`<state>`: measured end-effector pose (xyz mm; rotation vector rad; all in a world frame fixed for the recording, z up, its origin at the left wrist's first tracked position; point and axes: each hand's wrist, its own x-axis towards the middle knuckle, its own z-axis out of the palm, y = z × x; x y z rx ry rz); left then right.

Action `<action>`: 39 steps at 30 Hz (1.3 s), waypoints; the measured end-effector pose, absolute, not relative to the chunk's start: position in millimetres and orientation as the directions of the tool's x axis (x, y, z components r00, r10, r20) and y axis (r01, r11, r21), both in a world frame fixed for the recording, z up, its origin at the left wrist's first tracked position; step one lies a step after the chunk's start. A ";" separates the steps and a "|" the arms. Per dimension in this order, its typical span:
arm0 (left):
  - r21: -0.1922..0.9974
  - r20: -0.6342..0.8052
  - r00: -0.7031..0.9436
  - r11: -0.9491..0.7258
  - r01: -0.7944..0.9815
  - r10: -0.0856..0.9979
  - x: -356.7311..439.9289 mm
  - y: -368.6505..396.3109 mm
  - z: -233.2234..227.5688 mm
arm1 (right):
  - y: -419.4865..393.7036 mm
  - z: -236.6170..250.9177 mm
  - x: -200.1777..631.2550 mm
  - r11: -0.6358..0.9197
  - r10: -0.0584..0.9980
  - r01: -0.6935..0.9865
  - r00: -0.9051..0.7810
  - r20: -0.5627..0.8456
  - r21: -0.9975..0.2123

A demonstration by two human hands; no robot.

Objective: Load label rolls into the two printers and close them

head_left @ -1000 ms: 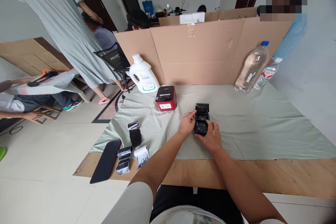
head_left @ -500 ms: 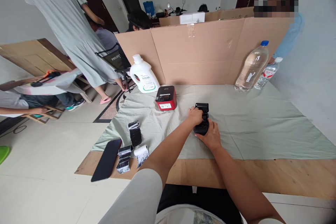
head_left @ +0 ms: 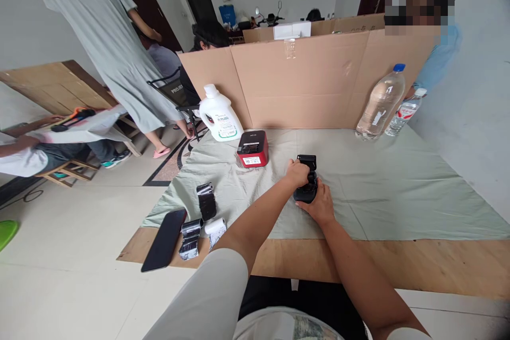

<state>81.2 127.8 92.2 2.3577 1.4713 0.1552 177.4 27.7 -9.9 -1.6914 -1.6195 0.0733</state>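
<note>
At mid-frame, both hands grip a small black plastic box-shaped printer [head_left: 307, 185] on the pale green cloth [head_left: 382, 191].
Its long axis runs toward the cardboard wall [head_left: 319, 79], hinged lid up at the far end; left hand [head_left: 297, 172] curls over its top, right hand [head_left: 319, 204] clasps its near end; plywood tabletop [head_left: 398, 263], tiled floor.

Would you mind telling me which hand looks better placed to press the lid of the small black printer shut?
Probably the left hand: it lies on top of the black printer, just below its raised lid. The right hand grips the near end, seemingly steadying it.
</note>
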 end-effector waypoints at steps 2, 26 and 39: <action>0.316 -0.126 0.467 -0.411 0.855 0.875 79.9 131.1 93.9 | 28.4 -11.3 177.7 0.122 0.868 0.829 0.177 0.463 -0.546; 0.317 0.002 0.556 -0.528 0.788 0.831 51.8 139.0 79.6 | 27.7 -11.2 178.6 0.162 0.871 0.867 0.098 0.482 -0.470; 0.139 -0.011 0.690 -0.683 0.717 0.723 56.3 138.5 93.6 | 27.5 -7.6 175.9 0.162 0.877 0.867 0.093 0.472 -0.471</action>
